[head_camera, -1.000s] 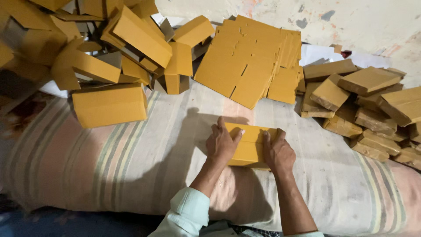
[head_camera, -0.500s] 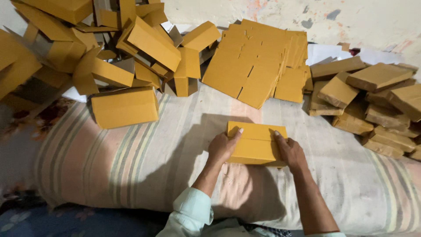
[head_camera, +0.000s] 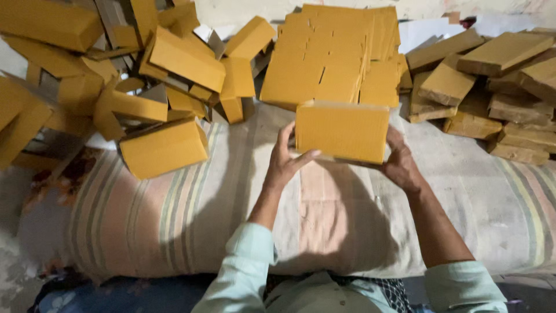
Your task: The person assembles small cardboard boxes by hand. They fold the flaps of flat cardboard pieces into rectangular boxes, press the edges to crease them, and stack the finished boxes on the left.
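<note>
Flat yellow-brown rectangular cardboard box (head_camera: 341,130) held up above the striped cloth surface (head_camera: 174,214), broad face toward camera. Left hand (head_camera: 285,164) grips its left edge, thumb on the front; right hand (head_camera: 398,164) clasps the right edge, fingers behind. Folded boxes (head_camera: 162,148) piled left, flat sheets (head_camera: 324,58) behind.
</note>
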A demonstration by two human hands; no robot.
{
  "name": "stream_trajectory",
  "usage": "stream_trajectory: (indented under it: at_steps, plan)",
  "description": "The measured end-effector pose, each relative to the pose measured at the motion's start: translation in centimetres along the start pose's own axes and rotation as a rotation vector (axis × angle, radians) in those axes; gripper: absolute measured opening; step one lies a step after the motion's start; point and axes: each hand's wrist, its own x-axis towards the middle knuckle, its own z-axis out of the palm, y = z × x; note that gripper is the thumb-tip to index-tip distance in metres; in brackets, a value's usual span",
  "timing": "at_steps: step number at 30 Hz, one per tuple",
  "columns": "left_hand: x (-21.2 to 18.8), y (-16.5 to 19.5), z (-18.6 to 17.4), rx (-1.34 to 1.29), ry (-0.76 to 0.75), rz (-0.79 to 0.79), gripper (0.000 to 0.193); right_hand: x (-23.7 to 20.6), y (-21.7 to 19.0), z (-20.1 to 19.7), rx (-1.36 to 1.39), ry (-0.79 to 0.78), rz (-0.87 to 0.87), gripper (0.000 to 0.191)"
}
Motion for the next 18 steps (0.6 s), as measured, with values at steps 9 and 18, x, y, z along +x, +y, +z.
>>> stream_trajectory:
  at_steps: [9, 18]
  plan:
    - [-6.6, -1.2, 2.0, 0.056, 0.041, -0.082, 0.067, -4.7, 6.0, -2.7, -0.741, -0.394, -0.128, 0.089]
    - [-8.7, 1.0, 1.1, 0.163, 0.005, -0.179, 0.076, -6.7, 4.4, 1.0, -0.682, -0.194, 0.058, 0.064]
